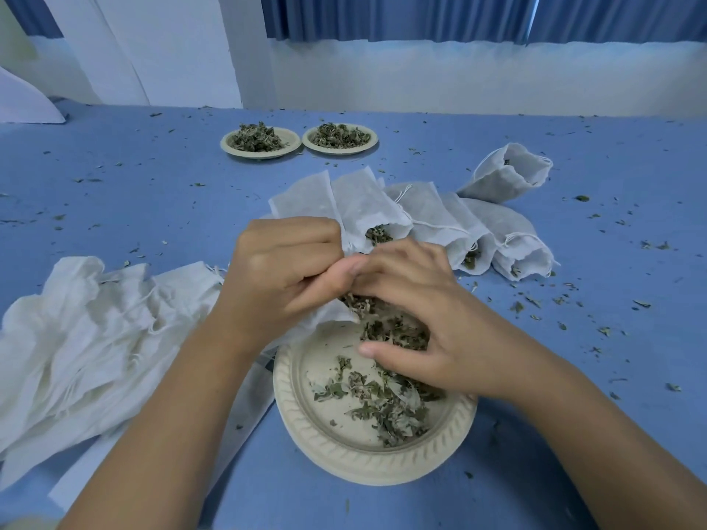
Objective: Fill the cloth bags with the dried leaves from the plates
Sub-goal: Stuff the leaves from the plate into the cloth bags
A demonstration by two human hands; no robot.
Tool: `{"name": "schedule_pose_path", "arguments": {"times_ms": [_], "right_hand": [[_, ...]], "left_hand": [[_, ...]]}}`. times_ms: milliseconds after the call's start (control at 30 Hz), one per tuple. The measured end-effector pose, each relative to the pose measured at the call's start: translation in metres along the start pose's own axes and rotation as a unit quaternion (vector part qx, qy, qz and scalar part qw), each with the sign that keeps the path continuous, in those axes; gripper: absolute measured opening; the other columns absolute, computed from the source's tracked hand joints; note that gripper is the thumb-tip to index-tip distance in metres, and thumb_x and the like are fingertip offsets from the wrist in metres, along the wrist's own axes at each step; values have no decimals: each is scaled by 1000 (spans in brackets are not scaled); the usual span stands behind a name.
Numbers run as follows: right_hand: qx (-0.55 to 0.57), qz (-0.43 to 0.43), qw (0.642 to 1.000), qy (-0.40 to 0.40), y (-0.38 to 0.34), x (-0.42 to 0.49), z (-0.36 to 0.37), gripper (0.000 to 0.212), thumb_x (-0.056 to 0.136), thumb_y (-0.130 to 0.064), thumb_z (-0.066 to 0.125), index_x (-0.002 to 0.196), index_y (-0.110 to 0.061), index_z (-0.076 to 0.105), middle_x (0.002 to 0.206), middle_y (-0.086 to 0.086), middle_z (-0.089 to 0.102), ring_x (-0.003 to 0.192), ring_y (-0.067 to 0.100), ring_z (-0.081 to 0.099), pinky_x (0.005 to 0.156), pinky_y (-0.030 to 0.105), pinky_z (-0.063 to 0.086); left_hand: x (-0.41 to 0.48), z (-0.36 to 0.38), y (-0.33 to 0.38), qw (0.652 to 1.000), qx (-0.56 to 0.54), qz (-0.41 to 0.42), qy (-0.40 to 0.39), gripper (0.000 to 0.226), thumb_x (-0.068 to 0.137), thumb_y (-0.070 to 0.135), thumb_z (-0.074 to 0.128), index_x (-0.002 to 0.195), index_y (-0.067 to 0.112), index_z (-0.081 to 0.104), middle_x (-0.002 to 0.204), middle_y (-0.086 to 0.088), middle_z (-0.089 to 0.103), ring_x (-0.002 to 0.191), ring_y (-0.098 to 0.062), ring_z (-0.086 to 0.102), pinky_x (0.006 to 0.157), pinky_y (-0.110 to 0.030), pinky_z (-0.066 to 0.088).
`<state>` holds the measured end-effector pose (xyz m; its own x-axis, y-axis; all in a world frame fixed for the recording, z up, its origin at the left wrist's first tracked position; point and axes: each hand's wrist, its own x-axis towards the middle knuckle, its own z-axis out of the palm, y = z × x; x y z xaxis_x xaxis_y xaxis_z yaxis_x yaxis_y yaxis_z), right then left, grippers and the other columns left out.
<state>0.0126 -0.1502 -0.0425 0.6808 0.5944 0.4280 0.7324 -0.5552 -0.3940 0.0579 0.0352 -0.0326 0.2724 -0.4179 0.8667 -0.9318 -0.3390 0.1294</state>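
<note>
Blue cloth covered the bench (153, 208), and I was partway through loading one cloth bag (329, 317). My left hand (281, 269) had its grip pinched on the bag's mouth, holding it just above the far rim of the near plate (344, 457). My right hand (417, 319) had its grip curled around a clump of dried leaves (386, 325) right at that mouth, thumb stretched out over the plate. Both hands hid the opening, so I could not tell how wide it stood.

Only a thin scatter of leaves lay on the near plate, so I judged it nearly spent. Behind the hands, filled bags (432, 223) lay on their sides in a row with leaves showing at their mouths. Empty bags (76, 330) were heaped to my left, and two far plates (227, 146), both piled with leaves, sat side by side well beyond.

As I judged it, the next move called for pushing the clump past the hem before loosening the right grip, then gathering the remainder off the plate. Crumbs already littered the bench, so spilling was the risk.

No brand, label or writing could be read anywhere.
</note>
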Motion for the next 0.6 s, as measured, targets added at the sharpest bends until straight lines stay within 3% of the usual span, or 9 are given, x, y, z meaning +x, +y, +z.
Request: {"name": "schedule_pose_path", "arguments": {"times_ms": [133,233,333,500,600], "right_hand": [[69,-15,993,93,-1,3,-2,39,79,-4,73,116,-11,64,106,1,60,98,13,59,87,28,47],[153,-8,977,148,-4,3,-2,40,74,11,71,107,-12,67,100,3,65,93,18,63,80,37,51],[179,3,969,170,-5,4,-2,28,75,9,67,100,-3,70,98,5,67,94,17,64,82,34,51],[31,12,982,185,-11,10,10,27,68,10,64,93,3,72,90,11,69,85,20,65,78,24,49],[75,48,984,154,-13,10,8,33,69,6,64,100,-4,70,97,3,65,82,-4,56,74,8,40]], "left_hand": [[1,-1,1,1000,-15,-1,10,61,102,20,45,44,1,49,46,-9,40,44,-19,34,46,-24,23],[2,1,2,1000,-17,4,-2,62,102,21,43,44,-1,50,47,-9,39,49,-14,30,50,-17,20],[2,2,3,1000,-17,3,-9,61,101,20,43,45,-2,51,47,-9,39,51,-11,29,53,-14,20],[1,5,6,999,-31,-13,-1,56,99,14,46,44,2,47,47,-9,37,47,-16,30,50,-19,20],[0,6,5,999,-30,-21,-6,54,98,12,48,45,1,49,47,-9,39,46,-16,33,48,-20,22]]}}
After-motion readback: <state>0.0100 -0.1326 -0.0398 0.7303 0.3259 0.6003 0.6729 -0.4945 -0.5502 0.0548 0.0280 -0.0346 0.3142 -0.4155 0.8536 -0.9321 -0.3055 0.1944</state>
